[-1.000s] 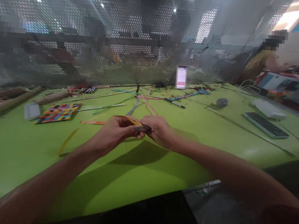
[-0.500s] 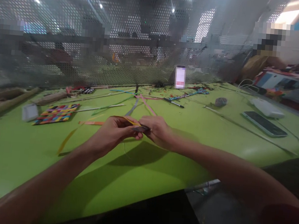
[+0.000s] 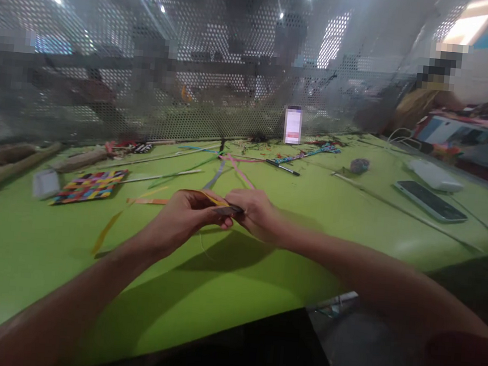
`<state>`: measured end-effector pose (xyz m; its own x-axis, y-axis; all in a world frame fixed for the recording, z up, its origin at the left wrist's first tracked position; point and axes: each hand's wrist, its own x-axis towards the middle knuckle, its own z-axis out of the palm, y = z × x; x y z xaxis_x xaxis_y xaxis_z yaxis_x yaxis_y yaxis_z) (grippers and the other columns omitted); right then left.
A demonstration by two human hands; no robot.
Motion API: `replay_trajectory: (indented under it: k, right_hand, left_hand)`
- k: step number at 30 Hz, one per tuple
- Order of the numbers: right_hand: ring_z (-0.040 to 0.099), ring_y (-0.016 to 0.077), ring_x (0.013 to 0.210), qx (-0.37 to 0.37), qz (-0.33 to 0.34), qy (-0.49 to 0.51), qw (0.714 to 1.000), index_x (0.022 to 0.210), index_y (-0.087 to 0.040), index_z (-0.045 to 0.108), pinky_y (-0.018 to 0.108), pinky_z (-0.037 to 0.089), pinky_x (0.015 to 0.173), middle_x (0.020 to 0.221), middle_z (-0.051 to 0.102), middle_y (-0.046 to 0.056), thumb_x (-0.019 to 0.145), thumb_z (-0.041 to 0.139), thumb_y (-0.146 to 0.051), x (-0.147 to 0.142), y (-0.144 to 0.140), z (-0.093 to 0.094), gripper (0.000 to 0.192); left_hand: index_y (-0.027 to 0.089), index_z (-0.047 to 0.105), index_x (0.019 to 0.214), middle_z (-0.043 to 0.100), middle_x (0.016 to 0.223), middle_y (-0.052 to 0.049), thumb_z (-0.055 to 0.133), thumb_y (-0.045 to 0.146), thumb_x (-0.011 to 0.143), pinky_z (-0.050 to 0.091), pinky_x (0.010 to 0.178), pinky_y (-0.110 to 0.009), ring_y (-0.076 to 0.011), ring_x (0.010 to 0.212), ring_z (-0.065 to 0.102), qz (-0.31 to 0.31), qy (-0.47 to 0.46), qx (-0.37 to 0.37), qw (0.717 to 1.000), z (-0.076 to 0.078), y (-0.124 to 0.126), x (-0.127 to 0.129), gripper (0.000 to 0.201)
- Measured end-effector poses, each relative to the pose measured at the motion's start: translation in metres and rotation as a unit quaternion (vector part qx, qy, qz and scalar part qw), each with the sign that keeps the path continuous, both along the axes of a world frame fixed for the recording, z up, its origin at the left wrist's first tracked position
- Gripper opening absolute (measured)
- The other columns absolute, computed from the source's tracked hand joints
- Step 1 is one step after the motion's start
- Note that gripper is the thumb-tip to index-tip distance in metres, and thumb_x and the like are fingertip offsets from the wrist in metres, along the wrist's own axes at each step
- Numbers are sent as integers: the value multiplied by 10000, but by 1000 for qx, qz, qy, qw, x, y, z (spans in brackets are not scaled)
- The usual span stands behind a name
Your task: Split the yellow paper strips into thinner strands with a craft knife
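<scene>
Above the green tabletop [image 3: 152, 306], my two hands meet at the middle of the view. My left hand [image 3: 183, 217] is closed, its thumb pressing on a dark flat strip [image 3: 226, 210] with a yellow strip [image 3: 202, 195] running along it. My right hand [image 3: 260, 216] pinches the other end of the dark strip, its fingertips mostly hidden. Beyond the hands, a pink strip [image 3: 243, 177] and a grey strip [image 3: 214, 176] reach away across the table. To the left lie an orange strip [image 3: 146, 201] and a loose yellow strip [image 3: 106, 233].
A multicoloured woven mat [image 3: 92, 187] lies at left beside a small white box [image 3: 46, 183]. A pen [image 3: 283, 167], a thin stick [image 3: 399, 208], a phone [image 3: 430, 201] and a white device [image 3: 435, 175] are spread beyond and rightward. A perforated metal screen [image 3: 235, 91] closes the back.
Both hands keep the same grip and nearly the same place. The camera view has shifted very slightly.
</scene>
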<state>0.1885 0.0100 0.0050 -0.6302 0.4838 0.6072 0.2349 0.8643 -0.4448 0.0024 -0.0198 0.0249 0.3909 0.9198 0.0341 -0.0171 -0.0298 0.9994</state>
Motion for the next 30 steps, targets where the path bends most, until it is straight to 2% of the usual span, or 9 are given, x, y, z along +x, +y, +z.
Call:
replay_trajectory:
  k: [11, 22, 26, 28, 30]
  right_hand:
    - [556, 67, 663, -4, 2, -4, 1000, 709, -117, 640, 168, 386, 687, 707, 640, -15, 891, 587, -58, 0, 0, 0, 199]
    - [553, 64, 667, -3, -7, -10, 1000, 701, -120, 617, 157, 384, 678, 704, 635, -14, 905, 562, -68, 0, 2, -1, 217]
    - [558, 65, 674, -4, -4, -6, 1000, 715, -120, 610, 154, 378, 676, 711, 638, -11, 889, 565, -58, -1, 2, -3, 190]
    - [534, 65, 647, 4, -21, -13, 1000, 707, -121, 602, 159, 357, 656, 697, 625, -11, 895, 552, -86, 0, 4, -5, 197]
    - [478, 68, 604, 18, -67, -40, 997, 687, -123, 585, 171, 317, 619, 660, 589, -15, 885, 544, -114, 1, 8, -5, 202]
  left_hand:
    - [178, 767, 737, 742, 715, 3, 739, 160, 800, 529, 688, -181, -107, 681, 662, -7, 10, 7, 1000, 0, 2, 0, 71]
    - [169, 783, 765, 734, 719, -24, 765, 212, 792, 541, 685, -222, -139, 688, 662, 5, -5, 28, 1000, -2, 0, 1, 53]
    - [152, 788, 756, 728, 705, -35, 778, 197, 771, 537, 685, -212, -131, 678, 656, 11, -38, 3, 999, -5, 0, 4, 48]
    - [139, 785, 773, 728, 724, -40, 796, 202, 748, 537, 692, -210, -128, 681, 655, 12, -74, -23, 997, -7, 2, 3, 68]
    - [130, 770, 767, 725, 742, -40, 814, 212, 724, 540, 696, -215, -127, 682, 654, 24, -106, -43, 993, -9, 5, 1, 102]
